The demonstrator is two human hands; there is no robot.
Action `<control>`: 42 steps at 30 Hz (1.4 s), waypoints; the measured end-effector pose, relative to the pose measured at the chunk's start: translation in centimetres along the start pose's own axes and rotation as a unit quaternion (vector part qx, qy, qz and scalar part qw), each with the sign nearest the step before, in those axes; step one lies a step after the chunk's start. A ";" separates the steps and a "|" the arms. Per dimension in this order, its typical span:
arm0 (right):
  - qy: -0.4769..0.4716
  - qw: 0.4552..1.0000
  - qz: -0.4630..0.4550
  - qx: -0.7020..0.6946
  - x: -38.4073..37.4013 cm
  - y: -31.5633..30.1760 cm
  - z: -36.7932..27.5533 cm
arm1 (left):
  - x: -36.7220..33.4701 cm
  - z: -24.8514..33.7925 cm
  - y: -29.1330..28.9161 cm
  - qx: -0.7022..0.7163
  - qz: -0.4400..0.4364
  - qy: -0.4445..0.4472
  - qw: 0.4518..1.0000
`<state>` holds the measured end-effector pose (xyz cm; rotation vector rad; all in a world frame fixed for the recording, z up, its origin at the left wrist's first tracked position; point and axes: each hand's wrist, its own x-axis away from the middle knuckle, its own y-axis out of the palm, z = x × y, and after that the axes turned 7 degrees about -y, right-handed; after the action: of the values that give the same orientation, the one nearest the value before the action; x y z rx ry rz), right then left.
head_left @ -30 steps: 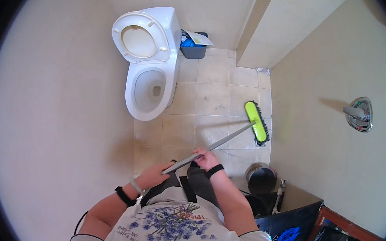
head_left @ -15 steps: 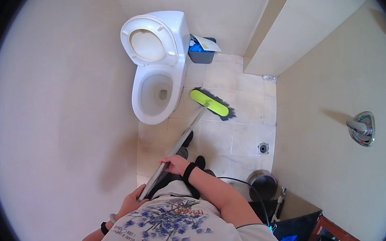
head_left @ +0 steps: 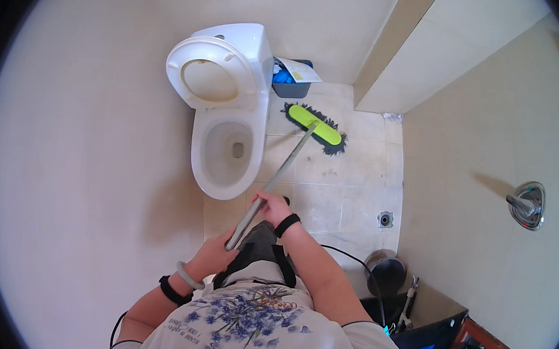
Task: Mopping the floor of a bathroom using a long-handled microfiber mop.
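A mop (head_left: 315, 125) with a bright green, oblong head and a dark grey fringe rests on the tiled floor, right of the toilet. Its long metal pole slants back toward me. My left hand (head_left: 215, 255) is closed round the pole's near end, close to my body. Farther up the pole, my right hand (head_left: 272, 207) wraps round it in front of my legs. The white toilet (head_left: 227, 157) stands just left of the pole with its lid and seat raised.
A grey bin (head_left: 291, 90) with blue plastic and paper sits beside the toilet's tank. At right are a floor drain (head_left: 385, 219), a wall-mounted shower valve (head_left: 526, 205) and a round dark bucket (head_left: 386, 275). A black cable (head_left: 351, 261) runs near my right arm.
The mop head has moved away from me, toward the back wall. Both hands have gone forward with the pole, keeping their grip. My view has shifted slightly.
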<state>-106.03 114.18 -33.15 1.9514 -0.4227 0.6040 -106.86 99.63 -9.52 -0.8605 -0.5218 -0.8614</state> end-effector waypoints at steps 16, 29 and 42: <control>-0.032 0.966 0.123 -0.226 1.7 -4.2 -5.8 | -9.8 3.6 -4.5 -0.182 -0.121 0.145 0.965; 0.111 0.954 0.041 -0.275 2.4 3.9 0.5 | -2.7 1.2 -9.9 -0.170 -0.098 0.038 0.980; -0.111 0.943 0.075 -0.304 1.3 0.1 -5.2 | -10.3 8.9 -8.4 -0.278 -0.184 0.195 0.922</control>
<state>-106.22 118.77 -30.41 1.3987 -0.8014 0.2939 -120.10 108.43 -8.08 -1.0834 -0.0754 -1.5344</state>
